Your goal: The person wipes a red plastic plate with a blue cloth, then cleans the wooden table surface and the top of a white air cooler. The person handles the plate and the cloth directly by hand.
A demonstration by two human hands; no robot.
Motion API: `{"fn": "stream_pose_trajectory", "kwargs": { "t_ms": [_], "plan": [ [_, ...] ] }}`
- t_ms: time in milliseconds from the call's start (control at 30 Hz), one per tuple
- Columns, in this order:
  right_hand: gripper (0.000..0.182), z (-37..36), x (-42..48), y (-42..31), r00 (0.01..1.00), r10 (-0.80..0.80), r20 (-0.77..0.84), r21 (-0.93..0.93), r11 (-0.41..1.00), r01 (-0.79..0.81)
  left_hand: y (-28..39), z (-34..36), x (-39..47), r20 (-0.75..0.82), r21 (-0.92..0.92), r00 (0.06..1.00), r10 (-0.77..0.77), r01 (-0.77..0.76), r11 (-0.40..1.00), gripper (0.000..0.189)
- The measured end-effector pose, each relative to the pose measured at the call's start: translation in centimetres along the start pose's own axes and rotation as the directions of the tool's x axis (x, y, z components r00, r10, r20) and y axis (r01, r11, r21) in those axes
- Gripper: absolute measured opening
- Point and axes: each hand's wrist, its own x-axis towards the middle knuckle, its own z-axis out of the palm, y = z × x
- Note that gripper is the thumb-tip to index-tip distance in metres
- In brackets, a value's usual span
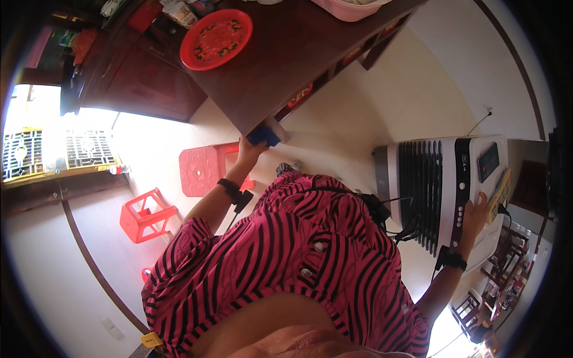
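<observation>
My left hand (252, 151) grips a blue-and-white object (267, 135), possibly a box or packet, by the near corner of the dark wooden table (250, 100). The table edge hides part of that object. On the right, my right hand (475, 217) rests on top of a white and black air cooler (429, 192). Its fingers are beside a yellowish power strip (498, 199) with a black plug in it. Whether they press on the strip I cannot tell. A dark phone (488, 162) lies farther along the cooler's top.
A round red tray (216, 40) and a pink basin (351, 10) stand on the table. Red plastic stools (197, 172) are at the left, one lower down (145, 217). A dark wooden cabinet (147, 85) is at upper left. Black cables (407, 230) hang near the cooler.
</observation>
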Motion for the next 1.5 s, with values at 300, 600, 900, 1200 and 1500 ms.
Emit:
{"fn": "stream_pose_trajectory", "kwargs": {
  "t_ms": [300,600,900,1200,1500],
  "plan": [
    [0.051,0.5,-0.3,0.8,0.996,-0.085,-0.038,-0.017,0.996,0.084,-0.1,2.3,1.5,-0.288,0.102,0.949,-0.128,0.163,0.981,0.029],
    [0.048,-0.4,-0.2,-0.3,1.0,-0.008,0.011,-0.018,1.0,0.008,0.5,4.5,0.0,-0.22,-0.068,0.975,0.027,-0.043,0.997,0.024],
    [0.049,0.0,-0.2,-0.2,0.999,-0.025,-0.029,-0.047,0.999,0.023,1.3,4.8,1.7,-0.337,0.141,0.935,-0.112,0.168,0.976,0.029],
    [0.05,0.1,-0.2,-0.5,1.0,0.005,-0.008,-0.032,0.999,-0.005,-8.3,-1.0,6.2,-0.327,0.337,0.933,-0.153,0.266,0.903,0.049],
    [0.049,0.1,-0.1,0.0,0.997,-0.054,-0.051,-0.039,0.998,0.052,-6.2,3.8,4.8,-0.494,0.38,0.868,0.043,0.172,0.909,0.065]
  ]
}}
